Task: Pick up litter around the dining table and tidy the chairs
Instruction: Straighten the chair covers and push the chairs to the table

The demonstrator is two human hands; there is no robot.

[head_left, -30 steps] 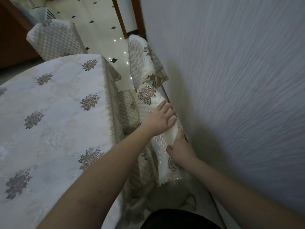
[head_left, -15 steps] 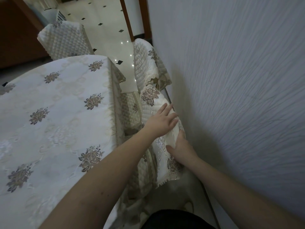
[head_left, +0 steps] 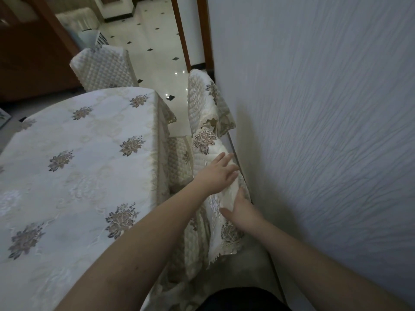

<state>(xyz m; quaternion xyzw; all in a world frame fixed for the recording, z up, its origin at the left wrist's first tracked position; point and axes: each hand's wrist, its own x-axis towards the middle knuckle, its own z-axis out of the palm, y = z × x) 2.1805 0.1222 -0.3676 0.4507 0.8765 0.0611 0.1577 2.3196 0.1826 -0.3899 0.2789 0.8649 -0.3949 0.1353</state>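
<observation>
Between the desk point(head_left: 74, 167) and the wall point(head_left: 325, 131) stands the nearest chair point(head_left: 215, 198), squeezed into a narrow gap, and both hands are on its cloth-covered back. My left hand point(head_left: 216, 176) lies flat across the top of the backrest with its grip spread and fingers straight; I judge it is steadying or nudging the chair toward the desk. My right hand point(head_left: 242, 209) presses its grip spread against the wall side of the drape, probably to smooth the cover or keep it from catching. I count three chairs: this one, a second chair point(head_left: 202, 104) just beyond it along the wall, and a far chair point(head_left: 101, 70) at the desk's end. One desk; no litter shows anywhere on the floor point(head_left: 161, 41).
</observation>
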